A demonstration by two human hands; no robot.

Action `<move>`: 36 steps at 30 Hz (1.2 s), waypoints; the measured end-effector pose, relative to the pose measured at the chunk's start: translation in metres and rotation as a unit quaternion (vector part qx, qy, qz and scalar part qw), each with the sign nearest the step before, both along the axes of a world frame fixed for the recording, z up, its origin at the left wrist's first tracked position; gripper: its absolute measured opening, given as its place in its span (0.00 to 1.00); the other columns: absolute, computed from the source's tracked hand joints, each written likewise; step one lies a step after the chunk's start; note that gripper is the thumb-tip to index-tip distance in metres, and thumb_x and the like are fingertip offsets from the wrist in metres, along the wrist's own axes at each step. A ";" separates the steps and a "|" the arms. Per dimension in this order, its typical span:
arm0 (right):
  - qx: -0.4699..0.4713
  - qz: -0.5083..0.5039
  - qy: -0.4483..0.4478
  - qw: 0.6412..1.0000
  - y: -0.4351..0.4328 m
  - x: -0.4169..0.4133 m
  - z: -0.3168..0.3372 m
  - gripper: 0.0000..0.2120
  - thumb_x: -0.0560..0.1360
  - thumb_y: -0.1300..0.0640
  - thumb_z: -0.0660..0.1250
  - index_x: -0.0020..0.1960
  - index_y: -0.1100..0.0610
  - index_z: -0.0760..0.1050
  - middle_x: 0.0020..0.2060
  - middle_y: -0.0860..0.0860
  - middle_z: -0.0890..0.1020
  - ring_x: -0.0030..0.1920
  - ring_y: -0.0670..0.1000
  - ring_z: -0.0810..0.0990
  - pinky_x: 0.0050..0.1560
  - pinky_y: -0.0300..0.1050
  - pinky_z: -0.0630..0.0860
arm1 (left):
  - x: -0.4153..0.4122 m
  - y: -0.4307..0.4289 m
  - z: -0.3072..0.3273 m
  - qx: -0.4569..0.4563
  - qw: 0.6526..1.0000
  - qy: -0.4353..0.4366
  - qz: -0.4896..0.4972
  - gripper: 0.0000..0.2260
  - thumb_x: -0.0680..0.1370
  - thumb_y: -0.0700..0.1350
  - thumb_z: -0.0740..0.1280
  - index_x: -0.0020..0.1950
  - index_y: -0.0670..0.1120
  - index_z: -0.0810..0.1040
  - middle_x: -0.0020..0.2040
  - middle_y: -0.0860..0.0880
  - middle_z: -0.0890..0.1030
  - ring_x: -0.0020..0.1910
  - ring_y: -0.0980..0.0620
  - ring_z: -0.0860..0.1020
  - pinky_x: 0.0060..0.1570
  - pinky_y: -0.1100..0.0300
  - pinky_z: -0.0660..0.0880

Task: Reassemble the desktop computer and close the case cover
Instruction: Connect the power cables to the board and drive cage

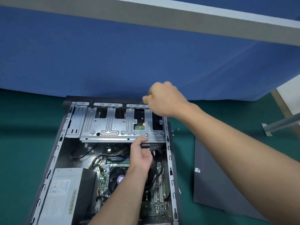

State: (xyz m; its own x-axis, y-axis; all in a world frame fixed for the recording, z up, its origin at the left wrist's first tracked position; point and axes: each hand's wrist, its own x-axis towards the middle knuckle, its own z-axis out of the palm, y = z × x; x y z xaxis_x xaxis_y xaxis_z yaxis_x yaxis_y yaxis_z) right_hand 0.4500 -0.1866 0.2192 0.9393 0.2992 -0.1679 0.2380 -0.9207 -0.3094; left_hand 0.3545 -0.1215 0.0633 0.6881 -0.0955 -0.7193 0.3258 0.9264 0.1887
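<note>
The open desktop case (55, 153) lies on its side on the green mat. A silver drive cage (113, 127) spans its far end, with a hard drive's green board (139, 127) showing through a cut-out. My left hand (141, 153) reaches inside and grips the underside edge of the cage near black cables (156, 151). Above the cage's far right corner, my right hand (164, 99) is shut on a yellow-handled screwdriver (146, 98), whose tip is hidden. The dark case cover (215, 184) lies flat to the right of the case.
A grey power supply (68, 192) fills the case's near left. The motherboard (155, 205) with its CPU fan (119, 177) lies at the centre. Small screws (178, 129) rest on the mat right of the case. A blue partition (113, 62) stands behind; a metal leg (282, 123) is at the right.
</note>
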 end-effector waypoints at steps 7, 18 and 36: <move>0.329 -0.298 0.024 0.896 -0.124 -0.071 -0.089 0.07 0.79 0.53 0.62 0.45 0.53 0.77 0.31 0.48 0.78 0.31 0.46 0.70 0.31 0.36 0.65 | 0.000 -0.001 0.001 0.014 1.000 -0.003 -0.003 0.16 0.72 0.31 0.59 0.28 0.43 0.78 0.31 0.47 0.80 0.28 0.49 0.81 0.29 0.61 0.78; 0.059 -0.256 0.102 0.959 -0.135 -0.173 -0.241 0.08 0.79 0.60 0.63 0.55 0.62 0.75 0.48 0.57 0.77 0.49 0.59 0.72 0.49 0.54 0.71 | 0.003 -0.001 -0.007 0.084 0.996 0.019 -0.016 0.09 0.68 0.32 0.63 0.37 0.46 0.71 0.32 0.50 0.73 0.33 0.52 0.72 0.41 0.62 0.72; 0.045 -0.243 0.069 0.967 -0.120 -0.027 -0.242 0.09 0.78 0.59 0.63 0.54 0.65 0.73 0.50 0.63 0.76 0.50 0.66 0.75 0.46 0.53 0.71 | 0.004 -0.002 -0.012 0.089 0.996 0.018 -0.022 0.09 0.67 0.32 0.62 0.39 0.45 0.69 0.36 0.48 0.70 0.35 0.50 0.70 0.41 0.59 0.69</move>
State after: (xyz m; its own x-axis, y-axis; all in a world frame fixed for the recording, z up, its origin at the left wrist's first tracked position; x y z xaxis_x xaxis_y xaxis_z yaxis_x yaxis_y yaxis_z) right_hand 0.4232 -0.3063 -0.0229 0.9430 -0.1517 -0.2962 -0.2648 -0.8813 -0.3914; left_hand 0.3587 -0.1235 0.0514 0.6601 0.0062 -0.7511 0.3740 0.8645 0.3358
